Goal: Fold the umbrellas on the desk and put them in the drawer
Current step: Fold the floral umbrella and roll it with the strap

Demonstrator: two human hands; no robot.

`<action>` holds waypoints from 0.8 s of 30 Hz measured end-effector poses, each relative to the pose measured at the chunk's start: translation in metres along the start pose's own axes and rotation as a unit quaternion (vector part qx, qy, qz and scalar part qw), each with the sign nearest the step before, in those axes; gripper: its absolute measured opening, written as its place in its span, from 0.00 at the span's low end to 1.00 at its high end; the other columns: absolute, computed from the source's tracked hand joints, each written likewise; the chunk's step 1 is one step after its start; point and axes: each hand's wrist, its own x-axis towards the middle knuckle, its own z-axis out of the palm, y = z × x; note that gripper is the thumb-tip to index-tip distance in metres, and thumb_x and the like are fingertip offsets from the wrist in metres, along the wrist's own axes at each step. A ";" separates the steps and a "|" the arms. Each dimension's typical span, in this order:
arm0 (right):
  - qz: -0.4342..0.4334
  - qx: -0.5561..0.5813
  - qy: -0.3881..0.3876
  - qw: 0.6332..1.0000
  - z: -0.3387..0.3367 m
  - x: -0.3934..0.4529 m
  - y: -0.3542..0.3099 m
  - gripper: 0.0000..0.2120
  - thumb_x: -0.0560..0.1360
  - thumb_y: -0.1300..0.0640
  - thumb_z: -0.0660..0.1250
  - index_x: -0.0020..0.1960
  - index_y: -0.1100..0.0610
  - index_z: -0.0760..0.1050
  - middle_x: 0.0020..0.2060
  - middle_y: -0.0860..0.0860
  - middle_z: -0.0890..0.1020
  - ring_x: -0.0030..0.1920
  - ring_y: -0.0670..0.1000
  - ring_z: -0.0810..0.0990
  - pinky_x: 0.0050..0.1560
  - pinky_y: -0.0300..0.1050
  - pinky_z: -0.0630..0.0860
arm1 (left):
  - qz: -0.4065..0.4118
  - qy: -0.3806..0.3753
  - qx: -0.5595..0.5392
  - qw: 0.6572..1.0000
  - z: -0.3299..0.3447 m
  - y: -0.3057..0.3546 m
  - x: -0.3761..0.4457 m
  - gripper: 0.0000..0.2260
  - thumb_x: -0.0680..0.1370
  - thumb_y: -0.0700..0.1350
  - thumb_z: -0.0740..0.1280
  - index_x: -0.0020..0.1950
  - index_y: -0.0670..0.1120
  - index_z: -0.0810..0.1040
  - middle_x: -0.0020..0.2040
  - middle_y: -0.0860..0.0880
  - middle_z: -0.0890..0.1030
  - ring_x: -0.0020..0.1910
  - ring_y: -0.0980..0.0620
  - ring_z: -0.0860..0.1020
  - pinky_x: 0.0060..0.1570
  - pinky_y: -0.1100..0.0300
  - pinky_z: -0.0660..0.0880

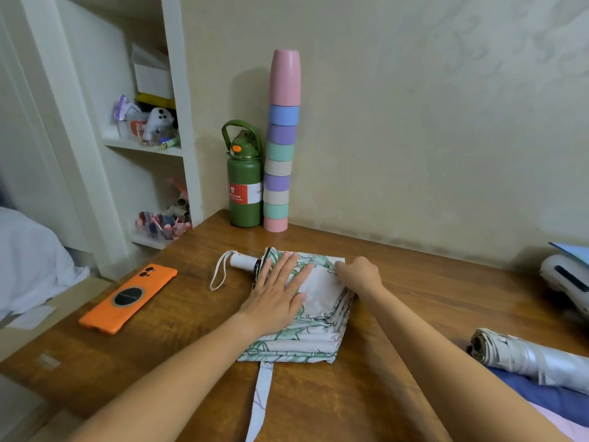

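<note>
Forearms reach in from the bottom edge to a green-and-white umbrella (306,314) lying collapsed in the middle of the desk (197,339). Its canopy is pleated flat into a rough rectangle; the white handle (243,261) with its wrist loop points left and back, and the closing strap (259,400) trails loose toward the camera off the near edge of the cloth. The left hand (279,291) lies flat on the fabric, fingers straight and spread, pressing the pleats down beside the handle end. The right hand (360,275) sits at the far right corner with fingers curled, pinching a fold of the canopy.

By my reading the work is around the middle: this umbrella is collapsed and its panels smoothed, but it is not yet rolled and the strap is not fastened. A second umbrella (529,355), silver-grey, lies at the right edge already rolled into a tight cylinder, resting partly on blue cloth (548,397); it appears folded but has not been put away. No drawer shows, so neither umbrella has been stowed as far as can be seen.

Farther out, an orange phone (127,298) lies face down left of the umbrella, well apart. Against the wall at the back stand a green bottle (243,186) and, touching it, a tall stack of pastel cups (280,145). A white device (567,282) sits at the far right
</note>
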 end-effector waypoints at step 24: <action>-0.107 0.253 -0.099 0.956 -0.018 0.016 -0.018 0.17 0.75 0.64 0.75 0.61 0.52 0.82 0.40 0.50 0.84 0.35 0.47 0.82 0.37 0.39 0.79 | -0.010 0.055 -0.003 0.998 0.004 0.000 -0.001 0.27 0.83 0.58 0.42 0.84 0.58 0.44 0.84 0.48 0.44 0.82 0.52 0.37 0.80 0.44 0.36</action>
